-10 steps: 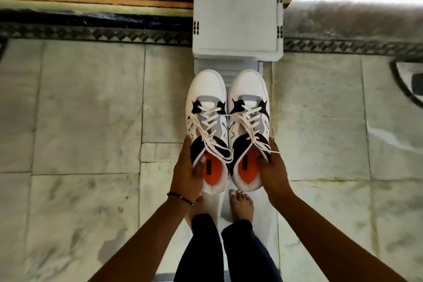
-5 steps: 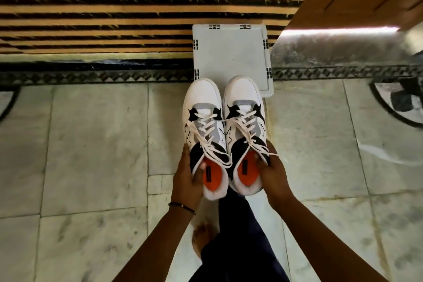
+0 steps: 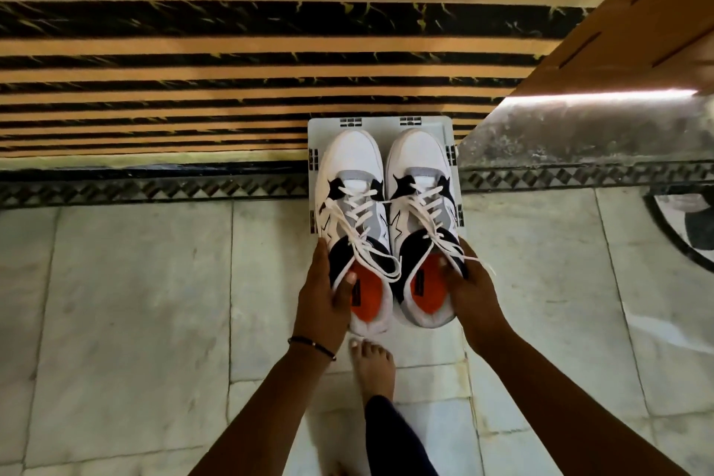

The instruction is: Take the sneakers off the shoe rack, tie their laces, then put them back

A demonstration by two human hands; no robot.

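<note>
Two white sneakers with grey and black panels and orange insoles are held side by side over the white shoe rack. My left hand grips the left sneaker at its collar, thumb inside the opening. My right hand grips the right sneaker the same way on its outer side. The white laces are tied and lie across the tongues. The toes cover most of the rack's top; the heels overhang its front edge. Whether the soles touch the rack I cannot tell.
The rack stands against a wall of tan and black stripes. A brown wooden door is at the upper right. My bare foot stands on the pale marble floor just below the sneakers.
Both hands have carried the sneakers forward, from in front of the rack to over its top. I have stepped closer, and the view has tilted up toward the wall.
</note>
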